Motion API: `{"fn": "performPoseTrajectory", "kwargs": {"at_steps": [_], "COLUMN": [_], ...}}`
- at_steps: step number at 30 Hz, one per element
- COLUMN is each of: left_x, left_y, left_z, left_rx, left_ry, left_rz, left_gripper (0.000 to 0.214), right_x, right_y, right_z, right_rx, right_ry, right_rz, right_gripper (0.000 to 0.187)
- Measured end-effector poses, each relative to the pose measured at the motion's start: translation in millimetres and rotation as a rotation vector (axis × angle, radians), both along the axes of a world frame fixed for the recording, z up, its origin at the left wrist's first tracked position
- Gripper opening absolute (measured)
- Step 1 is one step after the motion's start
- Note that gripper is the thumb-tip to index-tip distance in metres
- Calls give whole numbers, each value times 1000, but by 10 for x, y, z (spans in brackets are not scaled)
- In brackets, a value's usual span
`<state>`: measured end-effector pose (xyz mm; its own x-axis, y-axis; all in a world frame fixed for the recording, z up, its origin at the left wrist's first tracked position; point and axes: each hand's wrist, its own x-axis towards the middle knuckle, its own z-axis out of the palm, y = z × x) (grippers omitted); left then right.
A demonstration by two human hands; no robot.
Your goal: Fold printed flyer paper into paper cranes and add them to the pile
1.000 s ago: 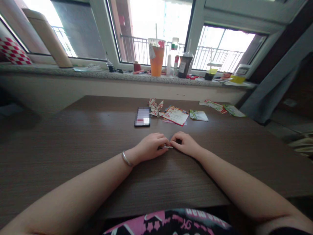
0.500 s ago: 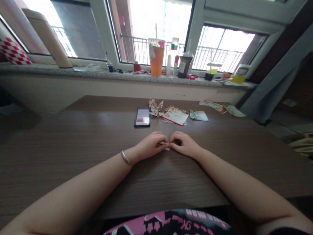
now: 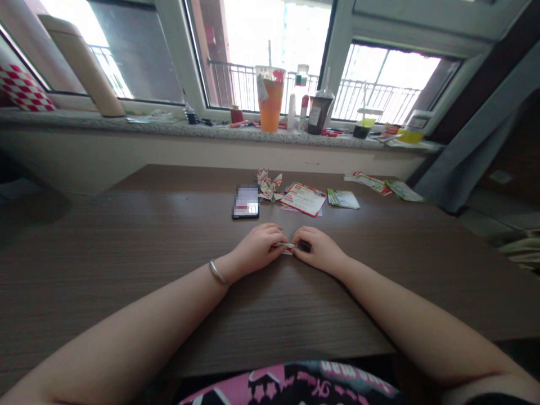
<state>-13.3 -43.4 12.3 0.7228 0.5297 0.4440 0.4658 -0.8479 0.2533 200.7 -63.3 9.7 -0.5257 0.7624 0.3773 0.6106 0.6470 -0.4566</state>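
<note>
Between my hands is a small folded piece of paper (image 3: 287, 248), white with red, low over the brown table. My left hand (image 3: 262, 246), with a silver bangle on its wrist, pinches the paper's left end. My right hand (image 3: 317, 246) has thumb and fingertips closed on the right end. Fingers cover much of the paper, so its full shape is hidden. Just beyond my hands lie a phone (image 3: 246, 202) with a lit screen, folded paper shapes (image 3: 269, 184) with red stripes, and a stack of printed sheets (image 3: 304, 199).
A smaller pile of green and white papers (image 3: 343, 198) lies right of the stack, with more printed strips (image 3: 372, 183) at the far right. On the windowsill (image 3: 169, 127) stand an orange drink cup (image 3: 270, 101), a dark drink cup (image 3: 319, 112) and several small items.
My left fingers have shifted slightly up and back along the paper, so a little more of it shows between my hands. My right hand has barely moved.
</note>
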Motion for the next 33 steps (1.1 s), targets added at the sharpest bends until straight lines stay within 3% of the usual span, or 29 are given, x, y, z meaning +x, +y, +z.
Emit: {"fn": "performPoseTrajectory", "kwargs": {"at_steps": [8, 12, 20, 33], "left_x": [5, -1, 14, 8], "left_y": [-27, -20, -47, -25], "left_z": [18, -3, 34, -16], "left_rx": [54, 39, -18, 28], "left_ry": [37, 31, 47, 86], "left_rz": [55, 59, 58, 55], "left_gripper": [14, 15, 14, 11], "right_x": [-24, -59, -81, -61], "right_y": [-28, -50, -52, -10], "right_z": [54, 70, 44, 2], "right_rx": [-20, -109, -127, -56], "right_ry": [-15, 39, -28, -69], "right_rz": [-18, -86, -159, -78], "right_gripper": [7, 8, 11, 12]}}
